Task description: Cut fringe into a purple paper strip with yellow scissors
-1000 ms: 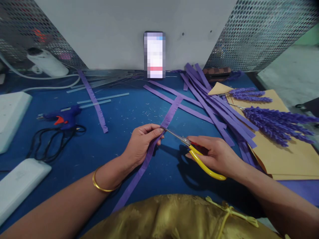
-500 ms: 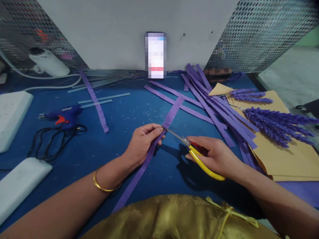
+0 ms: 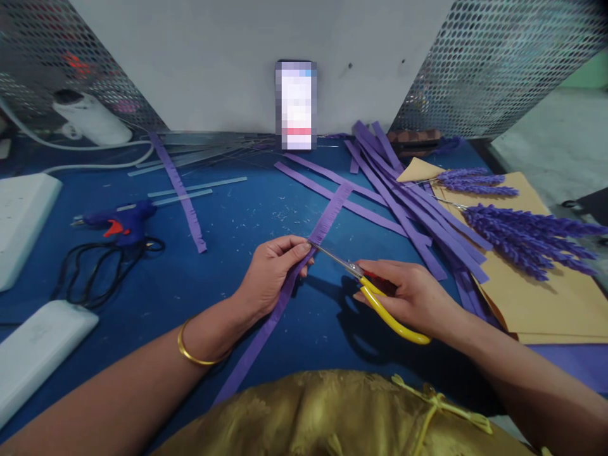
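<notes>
A long purple paper strip runs from the table's middle down toward my lap, its far part fringed with fine cuts. My left hand is closed, pinching the strip between thumb and fingers. In my right hand are scissors with yellow handles, my fingers through the loops. Their blades lie across the strip beside my left thumb and look nearly closed. Beyond the hands, several uncut purple strips are heaped at the right, and another fringed strip lies at the left.
A blue glue gun with a coiled black cord lies left, near white power strips. A phone stands against the grey panel. Purple lavender-like flower stems rest on tan sheets at right. Clear glue sticks lie behind.
Almost nothing differs. The hands, strip and scissors keep the same place, and the view has shifted very slightly.
</notes>
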`<state>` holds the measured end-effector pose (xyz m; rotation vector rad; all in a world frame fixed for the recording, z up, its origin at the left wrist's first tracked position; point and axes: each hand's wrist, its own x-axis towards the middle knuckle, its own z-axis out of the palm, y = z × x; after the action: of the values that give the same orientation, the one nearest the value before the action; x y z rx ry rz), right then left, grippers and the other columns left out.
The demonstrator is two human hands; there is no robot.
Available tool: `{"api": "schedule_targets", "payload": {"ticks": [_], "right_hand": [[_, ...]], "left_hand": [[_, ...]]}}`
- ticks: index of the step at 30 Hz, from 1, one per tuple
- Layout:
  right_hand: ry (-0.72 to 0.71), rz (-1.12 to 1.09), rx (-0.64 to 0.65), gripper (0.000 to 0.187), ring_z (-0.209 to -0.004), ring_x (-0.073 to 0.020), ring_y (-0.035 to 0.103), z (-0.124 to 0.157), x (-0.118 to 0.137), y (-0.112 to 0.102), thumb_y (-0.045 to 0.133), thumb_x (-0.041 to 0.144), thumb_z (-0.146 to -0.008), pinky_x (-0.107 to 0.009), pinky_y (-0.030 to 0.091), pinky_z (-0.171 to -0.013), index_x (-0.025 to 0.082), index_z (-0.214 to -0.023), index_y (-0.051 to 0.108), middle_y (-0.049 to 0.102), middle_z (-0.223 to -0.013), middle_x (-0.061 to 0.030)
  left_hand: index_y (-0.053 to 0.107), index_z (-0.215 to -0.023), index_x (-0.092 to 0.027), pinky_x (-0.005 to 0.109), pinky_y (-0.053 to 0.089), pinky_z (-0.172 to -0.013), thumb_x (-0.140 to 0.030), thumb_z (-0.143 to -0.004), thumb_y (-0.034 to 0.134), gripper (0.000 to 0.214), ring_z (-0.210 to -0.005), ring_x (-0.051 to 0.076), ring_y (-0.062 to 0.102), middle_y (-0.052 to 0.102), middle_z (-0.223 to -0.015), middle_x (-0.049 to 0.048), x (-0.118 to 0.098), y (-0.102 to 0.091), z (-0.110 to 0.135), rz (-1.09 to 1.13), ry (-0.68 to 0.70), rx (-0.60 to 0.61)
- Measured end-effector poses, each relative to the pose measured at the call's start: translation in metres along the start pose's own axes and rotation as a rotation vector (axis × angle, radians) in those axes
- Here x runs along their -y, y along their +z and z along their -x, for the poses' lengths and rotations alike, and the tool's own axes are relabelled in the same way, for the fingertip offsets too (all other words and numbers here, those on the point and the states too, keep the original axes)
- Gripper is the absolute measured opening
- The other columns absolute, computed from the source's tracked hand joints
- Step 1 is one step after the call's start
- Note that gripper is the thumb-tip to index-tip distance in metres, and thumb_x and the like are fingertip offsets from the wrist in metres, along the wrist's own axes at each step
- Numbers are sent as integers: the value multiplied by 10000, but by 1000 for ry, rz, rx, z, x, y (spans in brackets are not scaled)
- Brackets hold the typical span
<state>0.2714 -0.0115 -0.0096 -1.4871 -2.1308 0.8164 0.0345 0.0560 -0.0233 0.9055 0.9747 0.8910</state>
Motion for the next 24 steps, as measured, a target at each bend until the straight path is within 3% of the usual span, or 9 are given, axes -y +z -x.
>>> {"api": "schedule_targets", "payload": {"ticks": [5, 12, 17, 24], "right_hand": [[35, -109, 40, 297, -703, -167, 625, 0, 0, 0, 644, 449, -903, -240, 471, -634, 189, -1017, 731, 718, -876, -52], [93, -215, 92, 345, -657, -150, 584, -2, 5, -4, 656, 474, -889, -217, 436, -566, 158, -1002, 735, 682, -756, -11], [72, -171, 32, 338, -681, -163, 611, -2, 0, -1, 669, 469, -878, -228, 460, -592, 171, -1019, 743, 714, -813, -32], [59, 47, -30, 458, -659, -161, 583, 0, 1, 0, 712, 445, -842, -263, 447, -605, 210, -1234, 680, 682, -830, -33]], "left_hand": [[713, -681, -160, 159, 382, -480, -285, -736, 799, 161, -478, 50, 500, 634, -600, -23, -4, 0, -1, 35, -33, 28], [715, -675, -156, 139, 383, -477, -296, -738, 812, 181, -481, 36, 494, 622, -598, -27, -7, -1, -1, 62, -62, 72], [757, -774, -170, 149, 425, -503, -287, -717, 835, 151, -503, 50, 544, 661, -637, -21, -4, 0, -1, 58, -78, 35], [753, -737, -153, 168, 419, -502, -283, -694, 841, 162, -490, 58, 541, 669, -623, -12, -1, 0, 0, 26, -29, -11]]}}
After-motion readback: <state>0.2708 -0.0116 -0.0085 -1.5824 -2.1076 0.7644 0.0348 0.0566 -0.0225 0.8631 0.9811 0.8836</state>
